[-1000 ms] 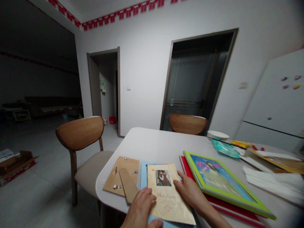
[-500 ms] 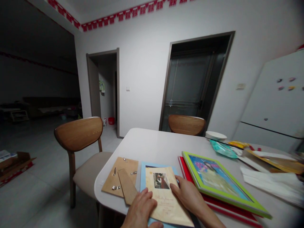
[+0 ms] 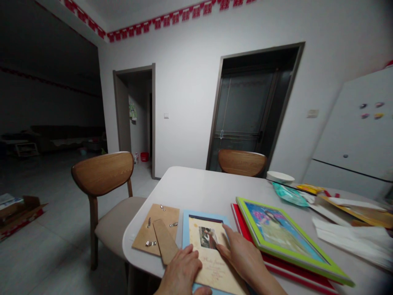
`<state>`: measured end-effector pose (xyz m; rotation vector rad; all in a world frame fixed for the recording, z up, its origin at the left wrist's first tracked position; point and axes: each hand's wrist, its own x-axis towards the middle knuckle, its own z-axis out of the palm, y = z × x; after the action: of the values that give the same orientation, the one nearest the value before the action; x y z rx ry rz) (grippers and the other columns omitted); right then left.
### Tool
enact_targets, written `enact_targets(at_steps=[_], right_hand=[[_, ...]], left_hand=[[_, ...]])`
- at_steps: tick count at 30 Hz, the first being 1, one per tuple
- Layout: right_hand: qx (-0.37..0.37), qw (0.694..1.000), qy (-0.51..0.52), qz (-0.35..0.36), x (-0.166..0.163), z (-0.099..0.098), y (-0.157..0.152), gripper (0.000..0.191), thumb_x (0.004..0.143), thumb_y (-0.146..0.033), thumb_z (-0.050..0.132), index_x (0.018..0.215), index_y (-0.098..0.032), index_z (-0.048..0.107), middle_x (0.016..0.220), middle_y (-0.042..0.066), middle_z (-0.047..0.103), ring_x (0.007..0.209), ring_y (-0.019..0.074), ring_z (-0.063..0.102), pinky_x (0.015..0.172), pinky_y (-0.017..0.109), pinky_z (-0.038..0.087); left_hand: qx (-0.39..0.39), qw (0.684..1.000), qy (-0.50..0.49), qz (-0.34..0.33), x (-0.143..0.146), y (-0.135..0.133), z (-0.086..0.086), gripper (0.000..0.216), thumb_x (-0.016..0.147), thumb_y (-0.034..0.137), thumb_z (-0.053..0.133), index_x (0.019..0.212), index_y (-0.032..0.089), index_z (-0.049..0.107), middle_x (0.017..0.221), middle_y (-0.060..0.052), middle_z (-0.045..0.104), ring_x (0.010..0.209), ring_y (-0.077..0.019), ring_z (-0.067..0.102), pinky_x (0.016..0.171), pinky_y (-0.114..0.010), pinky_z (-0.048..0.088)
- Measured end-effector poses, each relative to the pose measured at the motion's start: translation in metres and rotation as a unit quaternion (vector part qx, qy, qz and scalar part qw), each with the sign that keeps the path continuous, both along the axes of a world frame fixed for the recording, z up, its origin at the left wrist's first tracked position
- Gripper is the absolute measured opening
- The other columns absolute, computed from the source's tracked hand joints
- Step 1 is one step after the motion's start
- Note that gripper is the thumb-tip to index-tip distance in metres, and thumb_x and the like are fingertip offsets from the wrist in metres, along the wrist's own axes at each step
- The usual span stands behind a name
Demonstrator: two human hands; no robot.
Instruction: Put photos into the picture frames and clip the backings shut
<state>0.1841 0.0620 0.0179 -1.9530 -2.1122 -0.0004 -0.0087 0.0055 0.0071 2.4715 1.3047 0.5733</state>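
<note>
A light-blue picture frame (image 3: 186,229) lies at the table's near edge, with a cream printed card (image 3: 211,266) inside its border. The card bears a small photo and red script. My left hand (image 3: 181,268) curls over the left side of the frame and card, its thumb near the bottom. On the right side, my right hand (image 3: 242,254) grips the card's edge, index finger stretched toward the top corner and thumb beside the photo. A brown backing board (image 3: 147,229) with metal clips lies at left, a brown stand strip (image 3: 164,239) resting across it.
Right of my hands, a green-framed picture (image 3: 282,229) lies on a red frame (image 3: 276,266). Farther right are white paper (image 3: 350,237), a teal plastic packet (image 3: 290,194) and a white bowl (image 3: 280,177). Wooden chairs (image 3: 102,174) stand at the left and far sides.
The card's top edge has shifted down a little, showing a dark strip inside the frame's top. My right hand's index finger has slid up toward the corner; my left hand stays nearly still.
</note>
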Motion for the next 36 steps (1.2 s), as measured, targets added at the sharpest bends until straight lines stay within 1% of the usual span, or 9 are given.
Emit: enact_targets(at_steps=[2, 4, 8, 13, 18, 25, 28, 32, 36], right_hand=[[-0.01, 1.0, -0.018, 0.009, 0.0, 0.002, -0.002, 0.031, 0.076, -0.036, 0.038, 0.092, -0.017, 0.057, 0.085, 0.012, 0.061, 0.078, 0.0249, 0.059, 0.064, 0.032, 0.04], [-0.012, 1.0, -0.012, 0.016, -0.003, 0.005, -0.005, 0.03, 0.077, -0.036, 0.037, 0.086, -0.018, 0.059, 0.084, 0.011, 0.06, 0.075, 0.0237, 0.059, 0.063, 0.031, 0.04], [0.013, 0.993, 0.064, 0.101, -0.029, 0.013, -0.014, 0.033, 0.077, -0.032, 0.038, 0.104, -0.019, 0.053, 0.095, 0.01, 0.057, 0.085, 0.0206, 0.054, 0.071, 0.029, 0.039], [0.014, 0.972, 0.076, 0.22, -0.094, 0.012, -0.026, 0.043, 0.068, -0.038, 0.052, 0.107, -0.022, 0.051, 0.099, 0.009, 0.056, 0.094, 0.0243, 0.046, 0.082, 0.036, 0.032], [-0.004, 0.973, 0.06, 0.223, -0.13, 0.005, -0.026, 0.032, 0.06, -0.026, 0.055, 0.091, -0.018, 0.056, 0.09, 0.009, 0.057, 0.088, 0.0257, 0.047, 0.077, 0.039, 0.033], [-0.022, 0.928, 0.26, 0.267, -0.122, 0.021, -0.04, 0.045, 0.058, -0.013, 0.048, 0.103, -0.017, 0.053, 0.096, 0.007, 0.055, 0.085, 0.0163, 0.053, 0.077, 0.025, 0.04], [0.004, 0.922, 0.276, 0.271, -0.108, 0.035, -0.046, 0.044, 0.056, -0.011, 0.049, 0.099, -0.016, 0.054, 0.095, 0.007, 0.057, 0.087, 0.0169, 0.054, 0.079, 0.027, 0.041], [0.065, 0.933, 0.268, 0.231, -0.08, 0.051, -0.046, 0.043, 0.057, -0.013, 0.048, 0.099, -0.017, 0.054, 0.102, 0.008, 0.058, 0.095, 0.0197, 0.052, 0.086, 0.034, 0.039], [0.068, 0.951, 0.245, 0.176, -0.044, 0.052, -0.042, 0.037, 0.06, -0.023, 0.049, 0.095, -0.018, 0.058, 0.101, 0.008, 0.059, 0.094, 0.0201, 0.054, 0.085, 0.033, 0.041]], left_hand=[[0.008, 1.0, -0.02, 0.001, -0.012, -0.002, 0.003, 0.047, 0.064, 0.028, 0.064, 0.107, 0.013, 0.051, 0.122, -0.012, 0.047, 0.116, -0.0246, 0.036, 0.096, -0.037, 0.033], [0.028, 0.998, -0.032, 0.041, -0.033, -0.002, 0.005, 0.054, 0.064, 0.024, 0.062, 0.115, 0.014, 0.046, 0.127, -0.012, 0.041, 0.118, -0.0236, 0.034, 0.096, -0.037, 0.032], [0.063, 0.977, -0.008, 0.201, -0.088, 0.003, -0.003, 0.056, 0.066, 0.027, 0.059, 0.119, 0.017, 0.042, 0.129, -0.012, 0.037, 0.119, -0.0268, 0.03, 0.097, -0.048, 0.025], [0.087, 0.972, 0.032, 0.217, -0.12, 0.005, -0.027, 0.051, 0.065, 0.034, 0.06, 0.112, 0.016, 0.051, 0.123, -0.013, 0.045, 0.114, -0.0287, 0.039, 0.094, -0.046, 0.033], [0.146, 0.967, 0.004, 0.208, -0.118, 0.001, -0.034, 0.045, 0.06, 0.029, 0.065, 0.104, 0.021, 0.056, 0.115, -0.009, 0.054, 0.106, -0.0268, 0.049, 0.088, -0.04, 0.041], [0.2, 0.951, -0.061, 0.229, -0.115, 0.009, -0.027, 0.037, 0.069, 0.029, 0.059, 0.105, 0.019, 0.053, 0.113, -0.01, 0.055, 0.103, -0.0225, 0.051, 0.086, -0.035, 0.044], [0.191, 0.955, -0.071, 0.213, -0.103, 0.009, -0.014, 0.044, 0.071, 0.032, 0.058, 0.111, 0.016, 0.048, 0.118, -0.012, 0.051, 0.107, -0.0225, 0.048, 0.089, -0.036, 0.041], [0.182, 0.969, -0.087, 0.143, -0.08, 0.001, 0.016, 0.047, 0.072, 0.034, 0.056, 0.115, 0.018, 0.045, 0.127, -0.01, 0.041, 0.115, -0.0236, 0.038, 0.093, -0.038, 0.035], [0.136, 0.982, -0.075, 0.104, -0.051, -0.002, 0.033, 0.051, 0.071, 0.026, 0.056, 0.118, 0.016, 0.042, 0.13, -0.011, 0.036, 0.119, -0.0236, 0.032, 0.096, -0.04, 0.031]])
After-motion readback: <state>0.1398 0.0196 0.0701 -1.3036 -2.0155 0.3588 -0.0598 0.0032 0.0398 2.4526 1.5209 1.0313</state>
